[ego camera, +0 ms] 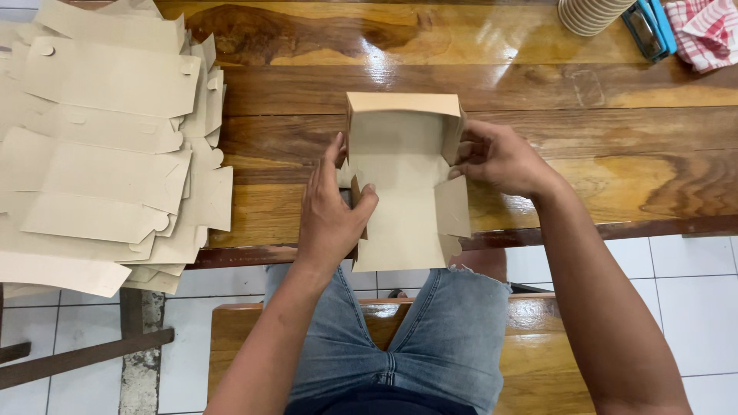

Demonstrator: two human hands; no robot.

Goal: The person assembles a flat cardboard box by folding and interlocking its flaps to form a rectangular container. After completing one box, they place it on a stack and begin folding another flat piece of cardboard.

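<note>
We're sitting on a wooden bench (538, 361) at the wooden table (538, 92), folding up a brown cardboard box (400, 180) that's hanging half over the near edge. Our left hand (329, 219) is pinching the box's left side flap, thumb inside, fingers (332, 154) closed together along the outside wall. Our right hand (500, 160) is gripping the right wall, fingertips curled tight around its top corner. Well left of our left fingers, a pile of flat unfolded box blanks (108, 146) is lying. Way past our right fingers there's a stack of paper cups (592, 14), a blue stapler (649, 27) and a red checked cloth (707, 31).
</note>
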